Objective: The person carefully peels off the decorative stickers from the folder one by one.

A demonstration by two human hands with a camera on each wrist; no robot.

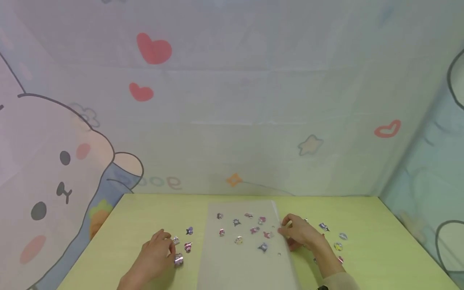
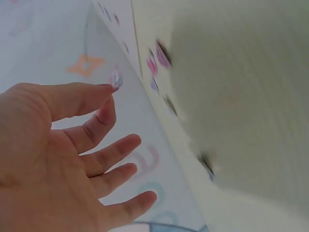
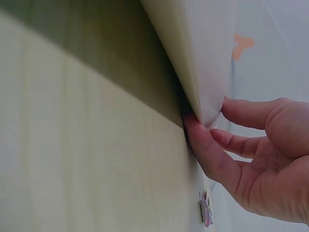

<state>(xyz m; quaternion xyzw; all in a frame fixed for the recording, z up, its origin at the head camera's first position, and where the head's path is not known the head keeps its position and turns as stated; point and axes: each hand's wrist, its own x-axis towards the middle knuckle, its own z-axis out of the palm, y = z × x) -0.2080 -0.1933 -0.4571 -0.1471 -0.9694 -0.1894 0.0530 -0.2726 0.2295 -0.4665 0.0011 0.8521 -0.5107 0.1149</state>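
Note:
A white sheet (image 1: 243,270) dotted with several small cartoon stickers lies on the table. My right hand (image 1: 301,231) is at its right edge; in the right wrist view, the thumb and a finger pinch the lifted edge of the sheet (image 3: 210,77). My left hand (image 1: 154,251) hovers left of the sheet. Between its thumb and index finger it pinches a small shiny sticker (image 2: 117,78), while the other fingers (image 2: 116,157) spread loosely. Just by that hand in the head view are a pink sticker (image 1: 187,247) and a dark purple one (image 1: 189,230).
Right of the sheet several more stickers lie on the pale yellow table (image 1: 380,266), among them a yellow round one (image 1: 338,246) and a dark one (image 1: 324,226). A cloth backdrop (image 1: 232,96) printed with hearts and a cartoon animal stands behind the table and along its sides.

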